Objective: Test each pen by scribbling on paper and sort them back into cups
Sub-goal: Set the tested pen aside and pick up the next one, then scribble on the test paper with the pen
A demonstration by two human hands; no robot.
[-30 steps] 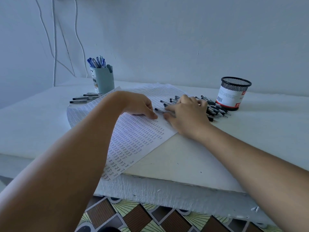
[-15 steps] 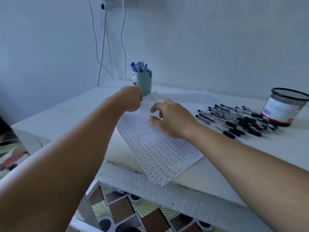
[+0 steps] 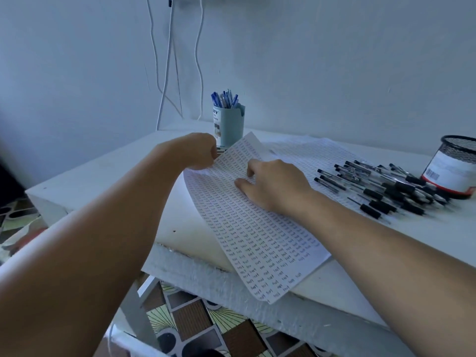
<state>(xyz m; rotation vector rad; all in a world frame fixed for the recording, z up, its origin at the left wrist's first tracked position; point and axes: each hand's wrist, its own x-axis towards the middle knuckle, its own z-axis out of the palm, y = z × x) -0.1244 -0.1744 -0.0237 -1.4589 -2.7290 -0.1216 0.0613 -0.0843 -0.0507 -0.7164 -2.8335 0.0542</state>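
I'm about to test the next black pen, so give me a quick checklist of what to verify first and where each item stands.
1. Paper flat on the table: not ok, its near corner overhangs the edge and the far left edge is lifted.
2. Left hand free: cannot tell, its fingers curl at the paper's edge, the grip is hidden.
3. Right hand free: ok, it rests on the paper holding nothing.
4. Black pens within reach: ok, they lie beside the right hand.
5. Mesh cup upright: ok.
6. Blue cup upright: ok, already holds blue pens.
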